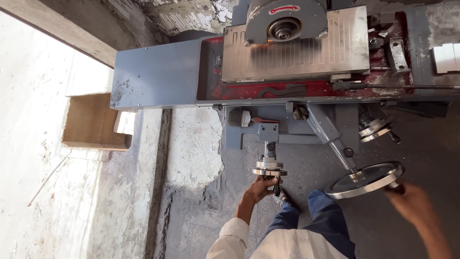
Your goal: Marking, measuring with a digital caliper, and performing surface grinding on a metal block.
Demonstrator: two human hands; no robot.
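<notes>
I look down at a grey surface grinding machine. My left hand grips the black handle under the small steel handwheel at the machine's front. My right hand, blurred, holds the knob at the rim of the large steel handwheel on the right. Above, the ribbed steel table plate lies under the grey wheel guard.
A paintbrush rests on the machine's ledge. A third handwheel sits further back right. A spanner lies in the red trough. A cardboard box stands by the left wall. My blue-trousered legs are below.
</notes>
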